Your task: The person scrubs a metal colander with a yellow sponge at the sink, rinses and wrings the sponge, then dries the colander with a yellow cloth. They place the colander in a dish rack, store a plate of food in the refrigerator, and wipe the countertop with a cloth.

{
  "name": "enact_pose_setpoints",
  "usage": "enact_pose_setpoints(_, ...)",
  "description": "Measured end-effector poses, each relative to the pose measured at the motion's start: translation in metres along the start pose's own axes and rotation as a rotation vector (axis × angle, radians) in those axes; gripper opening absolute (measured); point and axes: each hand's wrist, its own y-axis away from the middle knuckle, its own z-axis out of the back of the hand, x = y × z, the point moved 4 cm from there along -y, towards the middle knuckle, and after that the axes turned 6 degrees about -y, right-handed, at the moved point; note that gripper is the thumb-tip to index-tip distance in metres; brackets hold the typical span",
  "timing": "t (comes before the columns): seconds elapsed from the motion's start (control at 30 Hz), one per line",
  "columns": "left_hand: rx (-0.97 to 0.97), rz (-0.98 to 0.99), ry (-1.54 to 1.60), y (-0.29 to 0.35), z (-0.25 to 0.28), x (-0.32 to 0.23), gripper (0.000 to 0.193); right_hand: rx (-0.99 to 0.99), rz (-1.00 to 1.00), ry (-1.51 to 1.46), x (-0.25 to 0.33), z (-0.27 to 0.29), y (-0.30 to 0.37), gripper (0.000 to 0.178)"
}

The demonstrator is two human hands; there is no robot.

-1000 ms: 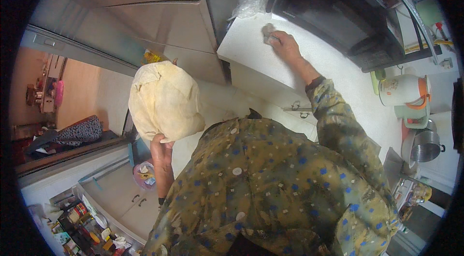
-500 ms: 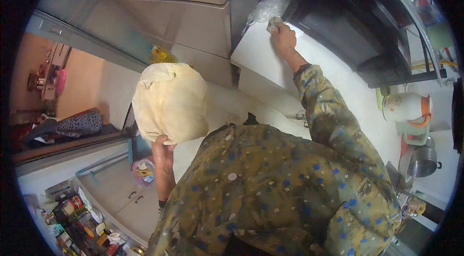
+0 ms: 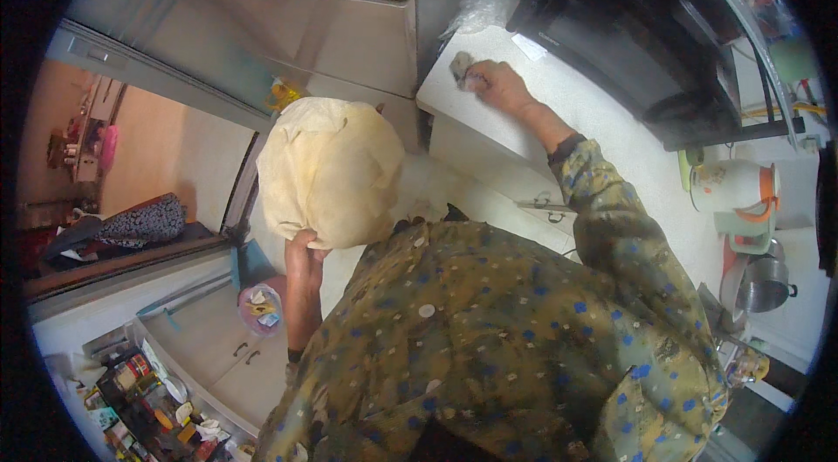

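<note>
My left hand (image 3: 305,251) is closed on the lower edge of a big, round, cream-coloured cloth bundle (image 3: 332,170). The bundle hangs in the air over the floor, and what is inside it does not show. On the white countertop (image 3: 567,95), my right hand (image 3: 499,85) pinches a small, crumpled grey-green rag (image 3: 461,67). The rag is pressed against the surface near the counter's left corner. A small white slip (image 3: 528,47) lies just beyond this hand, beside the black microwave-like appliance (image 3: 624,34).
Clear plastic wrapping (image 3: 489,0) lies behind the counter corner. Closed drawers with handles (image 3: 541,205) sit below it. A white pot (image 3: 729,187) and a metal saucepan (image 3: 764,283) are at the right. At the lower left are a pink waste bin (image 3: 262,309) and crowded bottles and packets (image 3: 157,401).
My right hand has slid the rag left and slightly nearer along the countertop, uncovering the white slip. My left hand and the cloth bundle have shifted a little to the right.
</note>
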Motion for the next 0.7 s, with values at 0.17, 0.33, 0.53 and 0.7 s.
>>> enact_pose_setpoints(0.17,-0.010,0.027,-0.002,-0.006,0.003,0.002,0.064,-0.166,0.081,0.008,0.012,0.003,-0.002,0.025)
enact_pose_setpoints(0.33,0.031,0.007,-0.045,-0.004,0.004,0.000,0.066,-0.180,-0.112,0.077,-0.013,0.002,-0.055,0.032)
enact_pose_setpoints(0.53,-0.037,-0.003,-0.027,-0.002,0.003,0.000,0.058,-0.105,0.064,0.179,0.001,-0.016,-0.048,0.046)
enact_pose_setpoints(0.7,-0.052,0.020,-0.039,-0.004,0.003,-0.001,0.058,-0.049,0.267,0.068,0.053,-0.032,-0.009,0.044)
